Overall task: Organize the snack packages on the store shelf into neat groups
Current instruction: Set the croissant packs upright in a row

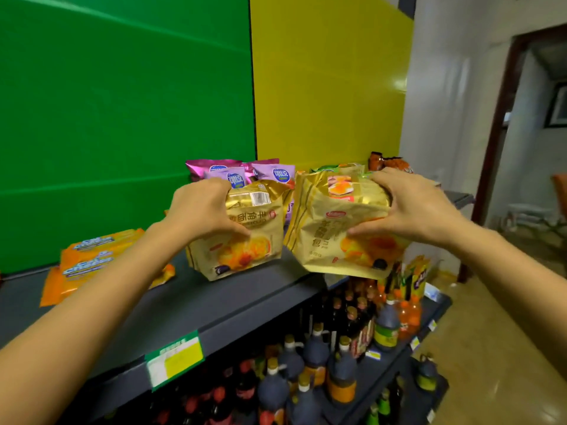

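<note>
Two gold croissant bags stand side by side on the dark top shelf (214,302). My left hand (201,207) grips the left gold bag (245,246) by its upper left side. My right hand (411,207) grips the right gold bag (331,240) from its upper right; this bag hangs partly over the shelf's front edge. Behind them stand several purple snack bags (270,173). A green-topped bag (334,168) and an orange-brown bag (386,162) sit further back right. Orange cracker packs (92,256) lie flat at the left.
A green and yellow price label (175,358) hangs on the shelf's front edge. Lower shelves hold dark sauce bottles (316,357), orange drink bottles (408,314) and juice cartons (418,274). Green and yellow panels back the shelf. A doorway opens at the right.
</note>
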